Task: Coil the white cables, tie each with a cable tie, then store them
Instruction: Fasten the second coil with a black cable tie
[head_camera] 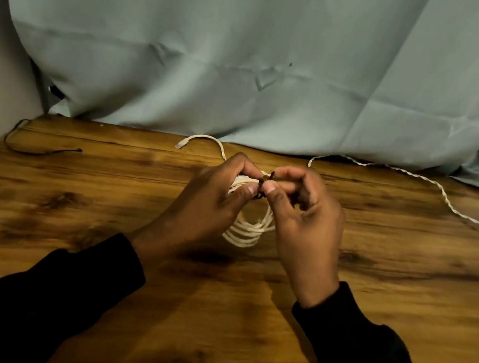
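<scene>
Both hands, left and right, pinch a dark cable tie around the coiled white cable.

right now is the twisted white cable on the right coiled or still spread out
Spread out: the twisted white cable trails loose across the table, while both hands work the coiled cable.

Wood table w/ cables, tie

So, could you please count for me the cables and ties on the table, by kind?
White cables: 2, the coiled cable held in both hands and the twisted cable lying loose at the far right.
Dark ties: 2, the tie pinched on the coil and the spare tie at the far left.
Total: 4
</scene>
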